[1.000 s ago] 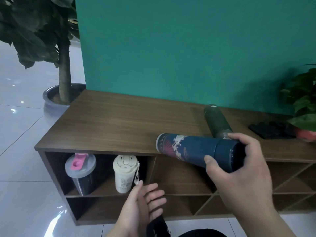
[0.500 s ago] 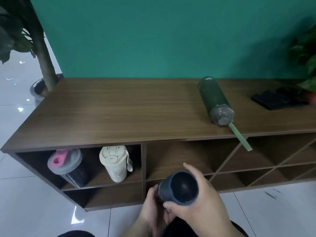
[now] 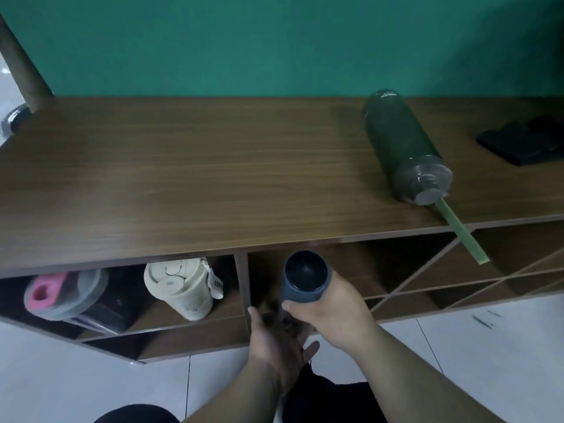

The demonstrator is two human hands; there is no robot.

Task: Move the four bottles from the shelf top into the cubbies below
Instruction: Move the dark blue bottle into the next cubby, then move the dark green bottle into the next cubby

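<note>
A: What is seen in the cubbies from the head camera?

B: In the upper left cubby (image 3: 225, 288) two bottles are stored. A grey bottle with a pink spout (image 3: 65, 296) is kept at the far left, and a cream bottle (image 3: 180, 286) is set just to its right; both appear tilted by the wide lens. The lower left cubby (image 3: 195, 340) is seen only in part, with nothing made out inside.

A: And the shelf top (image 3: 198, 172)?

B: A green bottle (image 3: 403, 148) is laid on its side at the right, its grey cap turned toward the near edge. A pale green strap (image 3: 460, 235) is hung past that edge. A black object (image 3: 525, 141) is left at the far right.

A: Where is the fourth bottle?

B: A dark blue bottle (image 3: 305, 277) is held at the mouth of the middle cubby (image 3: 381, 270), its round end turned to the camera.

A: How are the hands posed?

B: The right hand (image 3: 332, 312) is wrapped around the bottle's body, thumb pressed on the near side. The left hand (image 3: 279, 340) is held below it with fingers loosely spread; whether the bottle is touched by it cannot be told.
</note>
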